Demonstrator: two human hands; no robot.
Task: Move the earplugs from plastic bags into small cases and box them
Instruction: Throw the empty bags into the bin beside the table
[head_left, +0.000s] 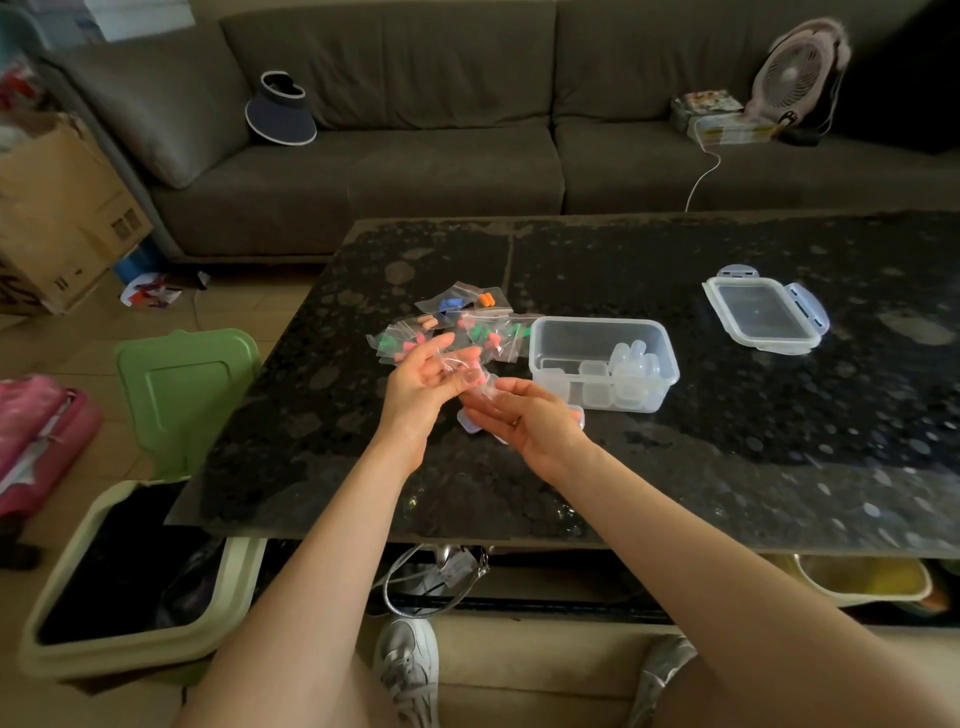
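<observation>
The left hand is raised over the near middle of the dark table, its fingers curled round a small clear plastic bag with a pink earplug showing at the bag's lower end. The right hand lies palm up just right of and below it, fingers loosely extended and thumb close to the bag; whether it pinches the bag cannot be told. Part of a small case shows on the table under the right hand. Just beyond the hands lies a pile of bags holding coloured earplugs. Right of the pile stands 1 clear box with several small cases inside. Its lid lies well apart, further right and further away.
</observation>
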